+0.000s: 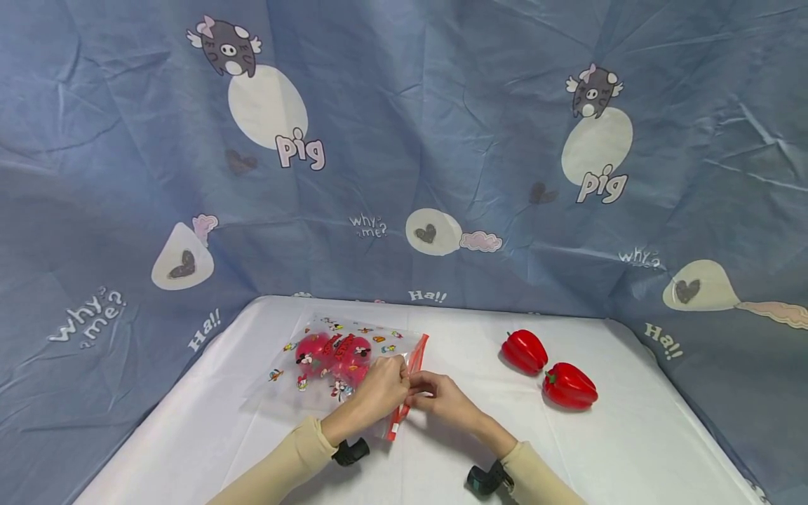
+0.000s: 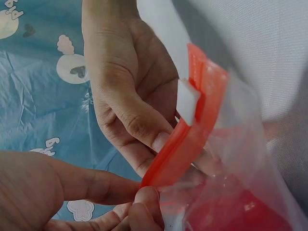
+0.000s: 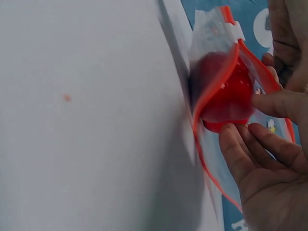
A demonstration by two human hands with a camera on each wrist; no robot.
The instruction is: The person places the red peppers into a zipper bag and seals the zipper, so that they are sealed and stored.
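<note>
Fingers (image 2: 107,186) of both hands are clamping the red zip strip (image 1: 418,354) at the mouth of a clear printed bag (image 1: 297,403). Left hand (image 1: 379,387) is pinching from the bag side; right hand (image 1: 445,403) is pinching just beside it, from the right. Both are touching the strip, so neither is really nearer. Key relation: fingers are sitting around mid-strip, while the white slider (image 2: 187,102) is sitting toward the near end. Strip's long axis is running near to far, far end leaning right. Bag body is lying on the table (image 1: 631,428), left of the strip, closed end pointing left, mouth pointing right; can't call the body's own long axis, foreshortening is hiding it. Mouth is gaping in the right wrist view, a red item (image 3: 226,91) showing inside. Far pepper (image 1: 524,352) and near pepper (image 1: 569,386), both red, are lying farther right, well apart from both hands.
</note>
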